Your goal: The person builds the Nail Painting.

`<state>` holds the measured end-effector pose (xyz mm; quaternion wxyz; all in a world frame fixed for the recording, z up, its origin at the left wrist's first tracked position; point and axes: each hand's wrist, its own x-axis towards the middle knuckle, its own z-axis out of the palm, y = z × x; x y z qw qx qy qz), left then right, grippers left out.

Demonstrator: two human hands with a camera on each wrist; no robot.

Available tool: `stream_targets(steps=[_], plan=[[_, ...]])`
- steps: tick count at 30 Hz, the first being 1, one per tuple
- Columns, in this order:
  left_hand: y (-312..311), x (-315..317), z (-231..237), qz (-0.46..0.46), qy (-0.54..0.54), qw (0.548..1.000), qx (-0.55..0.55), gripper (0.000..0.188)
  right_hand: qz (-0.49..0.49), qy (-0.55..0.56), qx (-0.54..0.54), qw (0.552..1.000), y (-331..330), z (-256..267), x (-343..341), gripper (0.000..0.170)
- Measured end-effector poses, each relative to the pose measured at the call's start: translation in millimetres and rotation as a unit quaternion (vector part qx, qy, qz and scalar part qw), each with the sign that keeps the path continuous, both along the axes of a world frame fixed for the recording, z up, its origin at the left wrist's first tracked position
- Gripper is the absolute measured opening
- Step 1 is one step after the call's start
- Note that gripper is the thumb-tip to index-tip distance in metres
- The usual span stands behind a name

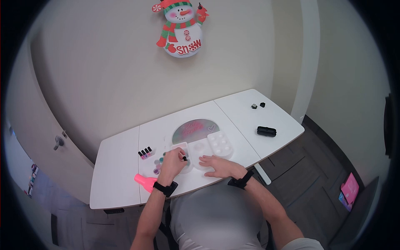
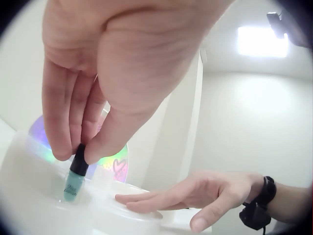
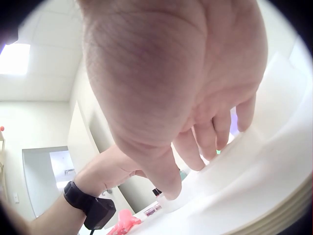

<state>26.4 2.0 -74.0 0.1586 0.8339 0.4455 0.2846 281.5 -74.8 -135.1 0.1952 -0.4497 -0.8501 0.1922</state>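
My left hand (image 1: 173, 163) pinches the black cap of a small teal nail polish bottle (image 2: 74, 185) between thumb and fingertips. The bottle stands nearly upright, slightly tilted, over the left part of a white plastic organizer (image 1: 199, 148). On that organizer's right front, my right hand (image 1: 218, 166) lies with fingers spread and fairly straight, holding nothing. In the right wrist view its fingertips are right at the white plastic surface. Behind both hands rises a shiny half-round panel (image 1: 191, 132) with pink lettering and a heart.
Several nail polish bottles with black caps (image 1: 145, 153) form a row at the left. Small round pots (image 1: 157, 170) sit beside my left hand, near a pink hair-dryer-shaped item (image 1: 144, 181). Farther right are a black case (image 1: 266, 131) and two small dark objects (image 1: 258, 106).
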Motion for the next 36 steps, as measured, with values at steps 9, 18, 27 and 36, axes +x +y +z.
stream_targets(steps=[9, 18, 27, 36], plan=[[11.8, 2.5, -24.2, -0.012, -0.008, 1.000, -0.012, 0.034, 0.001, -0.019, 0.004, 1.000, -1.1, 2.0, -0.3, 0.067], [31.6, -50.5, 30.8, 0.063, 0.001, 0.997, -0.041, 0.028, 0.005, -0.021, -0.005, 1.000, -2.1, -0.4, 2.9, 0.070], [105.3, -158.9, -14.7, 0.219, 0.042, 0.972, 0.069, 0.039, 0.004, -0.021, -0.006, 1.000, 1.5, -6.6, 4.5, 0.071], [124.5, -159.7, -30.0, 0.259, 0.045, 0.965, 0.022, 0.034, 0.010, -0.017, 0.040, 0.999, -6.3, -7.1, 6.1, 0.070]])
